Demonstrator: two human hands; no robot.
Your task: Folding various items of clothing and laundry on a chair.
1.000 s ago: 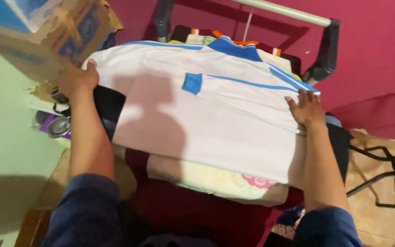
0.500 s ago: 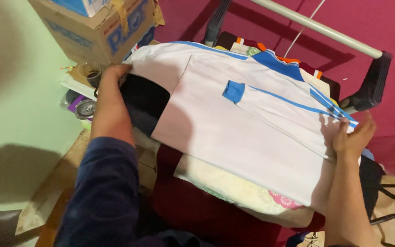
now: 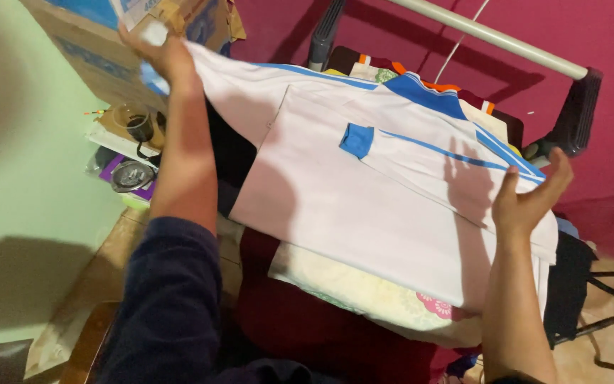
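Left hand [image 3: 161,57] clenched on the far left sleeve edge of the white shirt [image 3: 364,206], lifting that edge up off the pile; fingers wrapped over the cloth, thumb side hidden. Right hand [image 3: 527,203] released, palm open and fingers spread, upright at the shirt's right edge; can't tell if the palm touches the cloth or sits just off it. The shirt stretches between the two hands, back side up, with blue trim lines, a blue collar [image 3: 421,96] beyond the right hand's fingertips and a small blue patch [image 3: 357,140] about midway between the hands. Under the shirt, nearer the body than the right hand, a cream floral cloth [image 3: 371,295] sticks out, and below that a dark red cloth [image 3: 307,334]. Just behind the left hand, a cardboard box [image 3: 94,43] with blue print. Below the left forearm, a small cup [image 3: 133,121] and a round metal lid-like thing [image 3: 131,176] on a shelf. Beyond the right hand, a grey bar [image 3: 499,39] against the magenta wall [image 3: 605,35]. Dark blue sleeve [image 3: 172,299] on the left arm.
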